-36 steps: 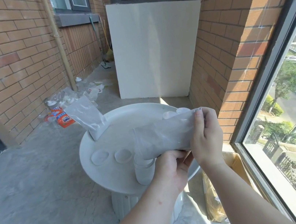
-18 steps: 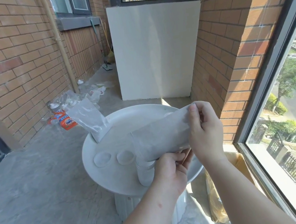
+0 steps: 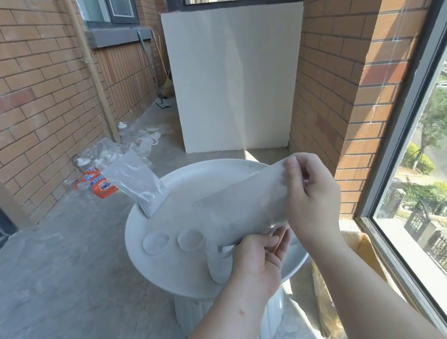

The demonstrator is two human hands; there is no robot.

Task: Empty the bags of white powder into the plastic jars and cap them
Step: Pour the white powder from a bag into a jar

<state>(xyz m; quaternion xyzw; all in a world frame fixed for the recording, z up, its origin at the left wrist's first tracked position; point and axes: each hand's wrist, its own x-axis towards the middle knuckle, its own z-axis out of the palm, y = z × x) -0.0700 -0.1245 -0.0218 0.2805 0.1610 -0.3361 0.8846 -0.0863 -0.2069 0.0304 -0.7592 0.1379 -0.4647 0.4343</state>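
A clear bag of white powder is tilted with its lower end over the mouth of a clear plastic jar on the round white table. My right hand pinches the bag's raised upper end. My left hand grips the bag's lower edge beside the jar. A second bag of powder stands upright at the table's far left edge. Two clear lids lie flat on the table left of the jar.
Plastic bottles and an orange packet litter the floor by the brick wall at left. A cardboard box stands under the window at right. A white partition closes the far end.
My right hand has lifted the bag's upper end higher, steepening its tilt toward the jar. My left hand stays at the jar's mouth.
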